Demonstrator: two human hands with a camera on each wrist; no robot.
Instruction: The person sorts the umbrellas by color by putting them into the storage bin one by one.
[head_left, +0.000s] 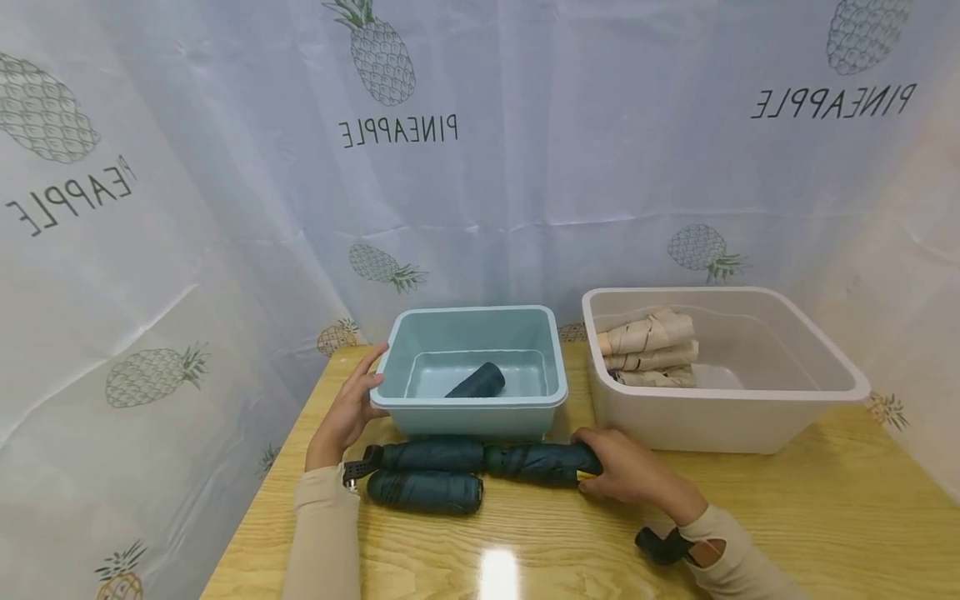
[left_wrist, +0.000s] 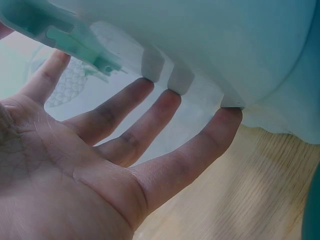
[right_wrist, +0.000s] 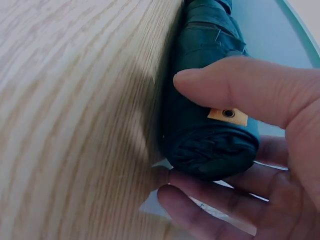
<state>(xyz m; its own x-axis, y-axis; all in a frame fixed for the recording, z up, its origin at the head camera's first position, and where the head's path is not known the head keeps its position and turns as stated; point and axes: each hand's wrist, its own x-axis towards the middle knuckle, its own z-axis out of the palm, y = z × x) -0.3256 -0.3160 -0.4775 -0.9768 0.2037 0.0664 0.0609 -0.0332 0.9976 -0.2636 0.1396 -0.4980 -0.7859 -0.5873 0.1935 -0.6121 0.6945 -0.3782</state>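
Note:
A light blue bin [head_left: 471,421] stands at the middle back of the table with one dark folded umbrella [head_left: 483,382] lying inside. My left hand [head_left: 348,412] touches the bin's left outer wall; its fairly straight fingertips [left_wrist: 167,100] press there. In front of the bin lie three dark teal folded umbrellas. My right hand [head_left: 626,467] grips the right-hand umbrella [head_left: 536,462] by its end, thumb on top beside a small yellow tab [right_wrist: 228,116], fingers round the other side. Another umbrella [head_left: 435,455] lies to its left, with a third umbrella [head_left: 426,492] in front of that one.
On the right stands a larger off-white bin [head_left: 720,417], with several beige folded umbrellas [head_left: 651,335] at its left side. A pineapple-print curtain [head_left: 517,167] hangs behind and beside the wooden table [head_left: 600,550]. Black wrist mounts [head_left: 663,545] sit by both wrists.

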